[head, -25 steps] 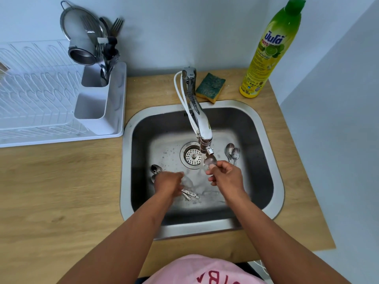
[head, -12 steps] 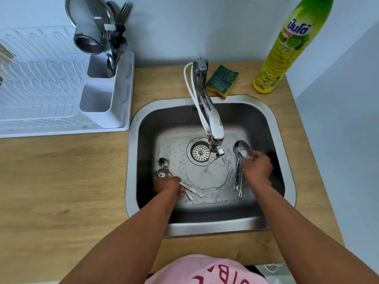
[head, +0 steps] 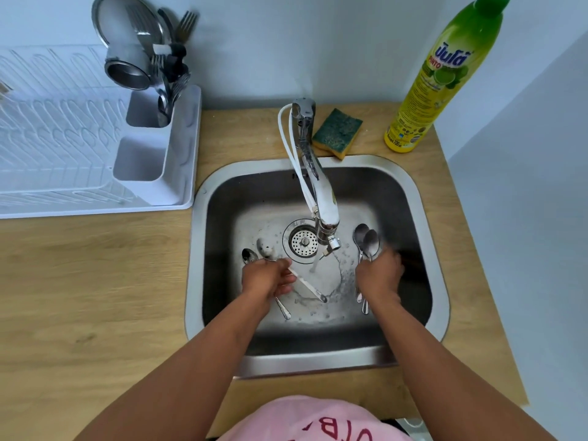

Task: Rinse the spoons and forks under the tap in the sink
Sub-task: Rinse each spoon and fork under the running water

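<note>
While water runs from the chrome tap (head: pixel 321 198) into the steel sink (head: pixel 426 198) at frame centre, the left hand (head: pixel 265 278) grips soapy spoons (head: pixel 251 256) (count unclear); the right hand (head: pixel 378 275) clutches two shiny spoons (head: pixel 367 240), handles partly hidden.

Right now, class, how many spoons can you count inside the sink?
4. Two are at the left hand: bowls at and. Two overlap at the right hand: and. The hands may hide more.

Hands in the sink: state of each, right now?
Left hand: closed on the left spoons.
Right hand: closed on the right spoons.
</note>
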`<state>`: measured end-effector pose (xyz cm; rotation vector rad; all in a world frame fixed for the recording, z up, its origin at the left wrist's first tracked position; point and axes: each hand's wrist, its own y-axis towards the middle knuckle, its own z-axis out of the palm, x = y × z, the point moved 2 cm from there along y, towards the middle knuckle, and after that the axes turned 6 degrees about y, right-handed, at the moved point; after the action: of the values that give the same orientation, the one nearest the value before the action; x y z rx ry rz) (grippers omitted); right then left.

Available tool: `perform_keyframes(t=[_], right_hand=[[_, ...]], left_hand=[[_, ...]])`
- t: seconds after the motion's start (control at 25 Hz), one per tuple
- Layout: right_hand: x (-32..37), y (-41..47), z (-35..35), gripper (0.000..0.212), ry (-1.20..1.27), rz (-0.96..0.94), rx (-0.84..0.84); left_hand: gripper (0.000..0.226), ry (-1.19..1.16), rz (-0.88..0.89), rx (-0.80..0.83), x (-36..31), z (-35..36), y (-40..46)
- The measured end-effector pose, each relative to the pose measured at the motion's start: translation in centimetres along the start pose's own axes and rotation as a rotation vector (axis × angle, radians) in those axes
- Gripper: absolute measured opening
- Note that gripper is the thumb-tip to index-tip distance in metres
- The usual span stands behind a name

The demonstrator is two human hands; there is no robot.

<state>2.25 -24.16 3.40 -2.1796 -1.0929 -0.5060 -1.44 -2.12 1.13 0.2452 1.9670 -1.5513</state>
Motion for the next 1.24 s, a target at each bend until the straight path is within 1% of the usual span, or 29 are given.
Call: perform_keyframes(t=[0.04, 0.08, 0.12, 0.2, 0.24, 0.28, 0.44, 0.56, 0.76, 0.8, 0.88, 0.96, 1.12, 1.16, 1.24], right_hand=[[0.5, -1.0, 0.0, 0.042, 0.005, -0.065, 0.031], [1.3, -2.1, 0.2, 0.039, 0.056, -0.123, 0.102], [2.1, -3.3, 0.5, 0.033, 0.129, -0.148, 0.227], [3.3, -5.8, 1.2, 0.027, 0.228, -0.121, 0.514], [3.7, -6.8, 1.3, 0.026, 0.223, -0.117, 0.605], [4.0, -7.5, 1.2, 0.026, 0.193, -0.133, 0.639], [4.7, -8.4, -0.4, 0.024, 0.167, -0.17, 0.621], [4.8, -8.5, -1.5, 0.026, 0.224, -0.115, 0.622], [4.0, -9.0, -2.0, 0.026, 0.322, -0.045, 0.654], [3.8, -9.2, -2.0, 0.025, 0.35, -0.037, 0.663], [3.8, -9.6, -2.0, 0.023, 0.431, -0.005, 0.679], [4.2, -9.5, -1.9, 0.023, 0.593, 0.109, 0.688], [5.2, -8.0, -1.3, 0.033, 0.929, 0.491, 0.772], [5.2, -7.7, -1.1, 0.032, 0.97, 0.534, 0.764], [4.9, -7.3, -0.7, 0.022, 0.973, 0.516, 0.733]], left_hand=[[0.016, -0.005, 0.01, 0.047, -0.5, 0.5, -0.6], [0.016, -0.01, 0.017, 0.09, -0.8, 1.0, -1.1], [0.014, -0.012, 0.022, 0.13, -1.0, 1.4, -1.7], [0.012, -0.012, 0.036, 0.198, -1.3, 2.2, -2.5], [0.012, -0.005, 0.048, 0.217, -1.4, 2.4, -2.9], [0.013, 0.009, 0.058, 0.221, -1.5, 2.5, -3.2], [0.013, -0.014, 0.038, 0.19, -1.5, 3.0, -3.9], [0.015, -0.053, 0.021, 0.175, -1.3, 3.6, -4.2], [0.004, -0.057, 0.051, 0.153, -1.8, 3.4, -4.4], [0.004, -0.069, 0.062, 0.154, -2.1, 3.3, -4.4], [0.012, -0.096, 0.094, 0.157, -2.6, 3.2, -4.4], [0.014, -0.055, 0.16, 0.176, -3.0, 3.3, -4.5], [0.021, -0.006, 0.312, 0.232, -3.6, 3.8, -5.0], [0.023, -0.004, 0.318, 0.23, -3.7, 3.7, -5.0], [0.028, -0.015, 0.302, 0.242, -3.9, 3.3, -4.9]])
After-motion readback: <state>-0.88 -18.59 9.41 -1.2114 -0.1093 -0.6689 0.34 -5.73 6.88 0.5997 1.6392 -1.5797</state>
